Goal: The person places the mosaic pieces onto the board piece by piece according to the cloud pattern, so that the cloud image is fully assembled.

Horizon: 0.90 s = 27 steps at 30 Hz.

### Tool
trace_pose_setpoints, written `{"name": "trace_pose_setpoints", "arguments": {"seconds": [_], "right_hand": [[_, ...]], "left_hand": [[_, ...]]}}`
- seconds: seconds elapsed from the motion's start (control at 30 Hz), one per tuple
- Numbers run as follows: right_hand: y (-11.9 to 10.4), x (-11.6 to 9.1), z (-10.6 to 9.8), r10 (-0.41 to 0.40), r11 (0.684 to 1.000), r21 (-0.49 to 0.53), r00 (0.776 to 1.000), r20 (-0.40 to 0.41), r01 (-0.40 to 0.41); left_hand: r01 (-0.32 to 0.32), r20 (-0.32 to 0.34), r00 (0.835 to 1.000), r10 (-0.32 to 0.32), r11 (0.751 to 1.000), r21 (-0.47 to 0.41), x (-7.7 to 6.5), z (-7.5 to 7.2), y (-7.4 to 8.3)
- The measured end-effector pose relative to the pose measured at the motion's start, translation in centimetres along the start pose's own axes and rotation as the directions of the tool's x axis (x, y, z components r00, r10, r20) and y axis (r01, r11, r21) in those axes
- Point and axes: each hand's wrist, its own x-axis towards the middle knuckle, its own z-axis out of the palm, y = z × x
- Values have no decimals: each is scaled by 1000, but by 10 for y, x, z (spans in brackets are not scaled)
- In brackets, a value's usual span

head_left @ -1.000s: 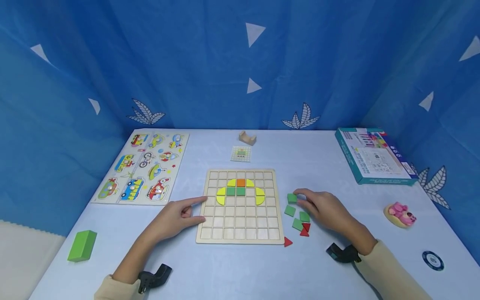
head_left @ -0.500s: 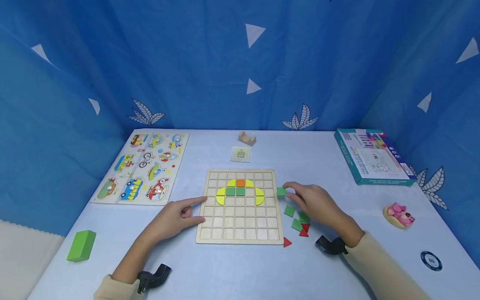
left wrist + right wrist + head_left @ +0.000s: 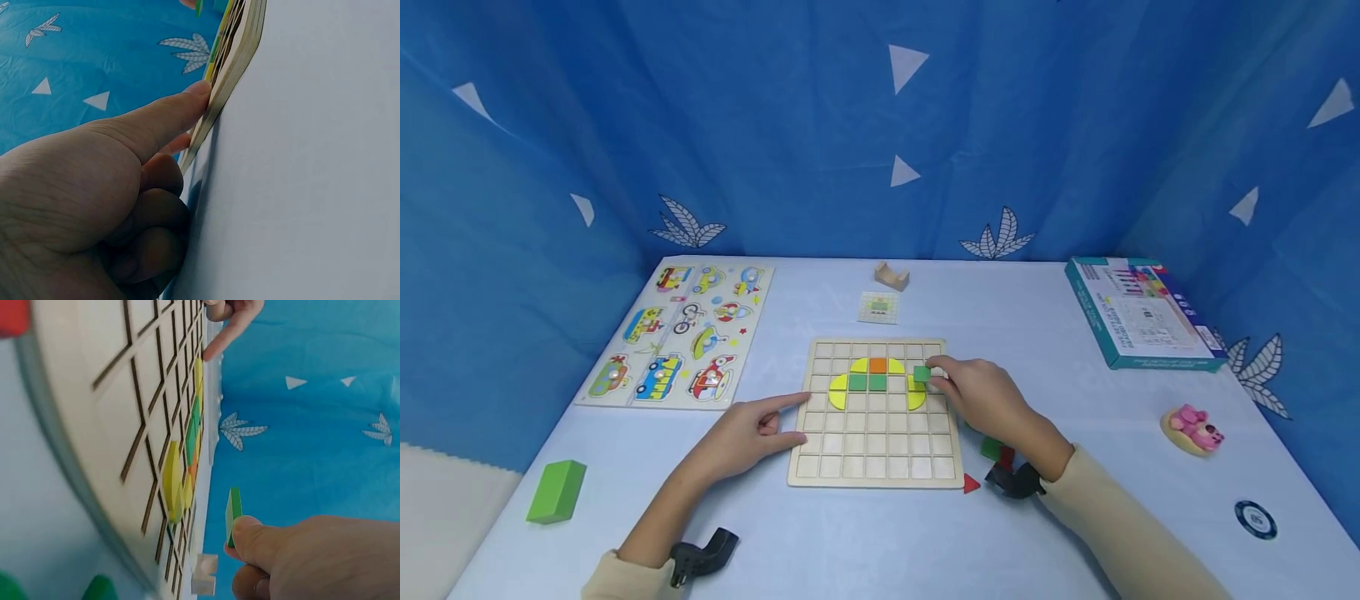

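Observation:
My right hand (image 3: 988,404) pinches a green square tile (image 3: 922,374) between thumb and fingertips, over the right part of a wooden grid board (image 3: 850,447). In the right wrist view that tile (image 3: 234,515) stands out away from the board's surface. On the board lie yellow curved pieces (image 3: 837,400), one orange square (image 3: 877,365) and two green squares (image 3: 857,382). My left hand (image 3: 748,437) touches the board's left edge with extended thumb and index finger; its other fingers are curled. In the left wrist view the thumb (image 3: 175,112) rests against the board's side.
Loose green tiles (image 3: 991,448), partly hidden by my right arm, and a red triangle (image 3: 972,483) lie right of the board. Behind it are a pattern card (image 3: 878,307) and wooden holder (image 3: 892,277). A vehicle puzzle (image 3: 670,350), green block (image 3: 556,492), box (image 3: 1150,321), pink figurine (image 3: 1195,429) and round chip (image 3: 1255,519) surround them.
My right hand has picked up a green tile from the right of the board and carried it leftward over the board. The left hand stays at the board's edge.

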Motion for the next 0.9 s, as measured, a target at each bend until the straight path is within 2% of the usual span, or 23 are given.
{"name": "trace_pose_setpoints", "arguments": {"seconds": [0.37,0.9], "right_hand": [[-13,17,16,-6,1000,18,999,39,5],[-17,21,29,-107,994,1,993,-40,107]], "left_hand": [[-14,0,1000,14,1000,4,-1,-1,0],[-28,-11,1000,29,999,17,-1,0,-1]]}}
